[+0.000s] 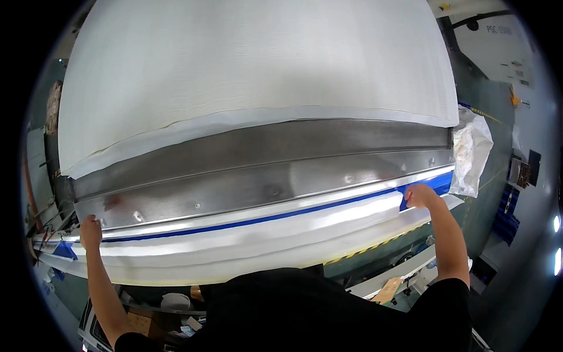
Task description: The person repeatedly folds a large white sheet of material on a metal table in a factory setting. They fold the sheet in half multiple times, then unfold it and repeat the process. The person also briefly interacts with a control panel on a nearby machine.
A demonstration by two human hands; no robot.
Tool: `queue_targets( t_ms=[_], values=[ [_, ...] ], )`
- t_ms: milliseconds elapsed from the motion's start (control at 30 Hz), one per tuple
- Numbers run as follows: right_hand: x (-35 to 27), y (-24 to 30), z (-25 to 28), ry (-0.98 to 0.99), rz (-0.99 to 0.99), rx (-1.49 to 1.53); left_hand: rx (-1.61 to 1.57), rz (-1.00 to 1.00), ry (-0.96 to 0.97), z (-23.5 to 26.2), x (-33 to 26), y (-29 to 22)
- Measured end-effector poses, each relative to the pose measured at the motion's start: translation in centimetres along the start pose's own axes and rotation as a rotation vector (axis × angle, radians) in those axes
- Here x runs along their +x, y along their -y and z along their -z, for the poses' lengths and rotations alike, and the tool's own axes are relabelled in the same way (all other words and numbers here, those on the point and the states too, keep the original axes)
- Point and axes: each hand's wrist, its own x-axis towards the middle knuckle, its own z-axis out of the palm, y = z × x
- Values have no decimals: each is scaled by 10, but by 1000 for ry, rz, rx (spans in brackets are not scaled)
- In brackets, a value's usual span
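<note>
A long grey metal plate [246, 196] with several round fastener heads spans the machine or table in front of me. Along its near edge run a shiny strip, a narrow blue strip [264, 219] and white sheeting [293, 232]. My left hand [91, 232] is closed at the left end of the plate's near edge; what its fingers grip, if anything, is hidden. At the right end my right hand [420, 195] is closed on a wider piece of blue film [441, 183], which shows on both sides of the fingers.
A broad white sheet [258, 64] covers the surface beyond the plate. Crumpled clear plastic [472, 152] hangs at the right end. Yellow-black striped tape [369, 247] edges the near side. Below are a white tub [176, 301] and a piece of cardboard [387, 290].
</note>
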Motion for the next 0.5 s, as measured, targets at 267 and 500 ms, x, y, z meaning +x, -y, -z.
queue_targets(
  t_ms=[267,500],
  values=[
    [19,67,-6,-160,186,-384,-494,229,-289,-52,-2,18],
    [-16,230,44,-405,308,79,-476,-104,-720,-6,22,-81]
  ],
)
